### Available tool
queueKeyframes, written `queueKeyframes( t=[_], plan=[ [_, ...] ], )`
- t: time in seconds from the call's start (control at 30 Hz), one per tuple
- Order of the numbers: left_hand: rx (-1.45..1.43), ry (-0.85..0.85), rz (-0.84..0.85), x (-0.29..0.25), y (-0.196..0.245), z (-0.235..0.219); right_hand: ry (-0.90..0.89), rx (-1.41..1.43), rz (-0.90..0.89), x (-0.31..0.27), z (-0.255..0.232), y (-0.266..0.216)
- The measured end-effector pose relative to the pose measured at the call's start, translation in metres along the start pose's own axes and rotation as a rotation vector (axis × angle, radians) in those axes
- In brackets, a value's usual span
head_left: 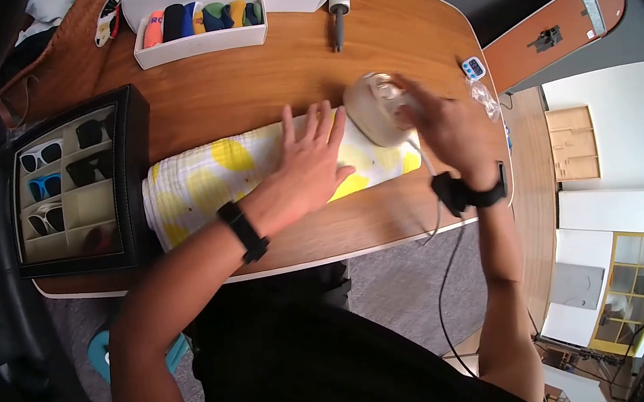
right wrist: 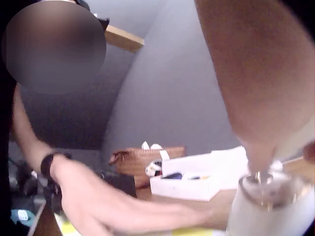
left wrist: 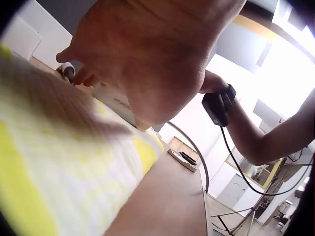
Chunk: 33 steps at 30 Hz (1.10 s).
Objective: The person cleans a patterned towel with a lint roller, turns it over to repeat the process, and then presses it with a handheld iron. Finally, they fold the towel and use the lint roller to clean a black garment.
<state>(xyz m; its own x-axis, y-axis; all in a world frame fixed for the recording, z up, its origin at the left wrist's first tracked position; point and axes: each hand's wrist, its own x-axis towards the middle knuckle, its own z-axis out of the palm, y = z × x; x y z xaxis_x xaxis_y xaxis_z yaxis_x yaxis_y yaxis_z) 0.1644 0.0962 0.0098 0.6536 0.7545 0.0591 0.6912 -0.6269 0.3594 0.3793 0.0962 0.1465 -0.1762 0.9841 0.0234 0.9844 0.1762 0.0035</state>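
A folded white cloth (head_left: 201, 184) with large yellow spots lies along the table. My left hand (head_left: 306, 163) rests on it, fingers spread and straight; in the left wrist view the same hand (left wrist: 142, 59) is over the cloth. At the cloth's right part stands a rounded beige appliance (head_left: 367, 112) with a shiny top and a pale cord. My right hand (head_left: 449, 131) is blurred at its right side, fingertips close to the top; I cannot tell if they grip it. In the right wrist view, a finger reaches the rim of the appliance (right wrist: 241, 216).
A black case of sunglasses (head_left: 141, 182) stands at the cloth's left end. Behind are a white box of rolled socks (head_left: 201, 49) and a white-and-grey handheld tool (head_left: 338, 20). A small timer (head_left: 474, 68) and clear plastic wrap (head_left: 483, 97) lie near the right edge.
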Motion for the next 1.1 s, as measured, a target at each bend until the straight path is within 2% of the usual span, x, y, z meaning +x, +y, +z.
queueKeyframes(
  t=[0.03,0.1,0.23,0.3,0.43,0.63,0.7,0.73,0.77,0.83,0.9,0.97,1.03,1.1],
  plan=[
    [0.018,0.004,-0.023,0.010,0.004,0.008,0.129,0.022,-0.009,0.005,0.022,-0.007],
    [0.031,0.000,-0.055,0.018,0.000,0.024,0.158,0.099,0.011,-0.001,0.029,-0.005],
    [0.078,-0.061,-0.025,0.018,-0.002,0.019,0.157,0.109,0.032,-0.022,0.030,0.003],
    [0.033,-0.018,-0.048,0.019,-0.003,0.019,0.091,0.095,0.077,-0.031,0.024,0.006],
    [0.017,-0.011,-0.022,0.018,-0.005,0.020,0.086,0.021,0.118,-0.062,0.018,0.012],
    [0.030,-0.019,-0.014,0.018,-0.005,0.019,0.000,0.019,0.232,-0.105,0.003,0.031],
    [0.058,-0.036,-0.010,0.019,-0.004,0.018,-0.133,-0.094,0.248,-0.113,-0.010,0.044],
    [0.086,-0.068,-0.012,0.019,-0.003,0.016,-0.225,-0.263,0.272,-0.112,-0.024,0.041],
    [0.092,-0.050,-0.016,0.021,-0.004,0.016,-0.208,-0.270,0.264,-0.110,-0.034,0.044],
    [0.116,-0.058,-0.001,0.021,-0.002,0.018,-0.332,-0.357,0.229,-0.104,-0.050,0.046],
    [0.127,-0.045,0.010,0.019,-0.003,0.023,-0.214,-0.270,0.326,-0.095,-0.069,0.037],
    [0.119,0.088,0.084,0.015,-0.002,0.028,0.037,-0.052,0.284,-0.091,-0.068,0.033],
    [0.119,0.119,0.093,0.012,0.000,0.032,0.153,0.043,0.307,-0.078,-0.051,0.019],
    [0.145,0.108,0.074,0.011,0.003,0.031,0.200,0.053,0.112,-0.063,-0.018,0.016]
  ],
)
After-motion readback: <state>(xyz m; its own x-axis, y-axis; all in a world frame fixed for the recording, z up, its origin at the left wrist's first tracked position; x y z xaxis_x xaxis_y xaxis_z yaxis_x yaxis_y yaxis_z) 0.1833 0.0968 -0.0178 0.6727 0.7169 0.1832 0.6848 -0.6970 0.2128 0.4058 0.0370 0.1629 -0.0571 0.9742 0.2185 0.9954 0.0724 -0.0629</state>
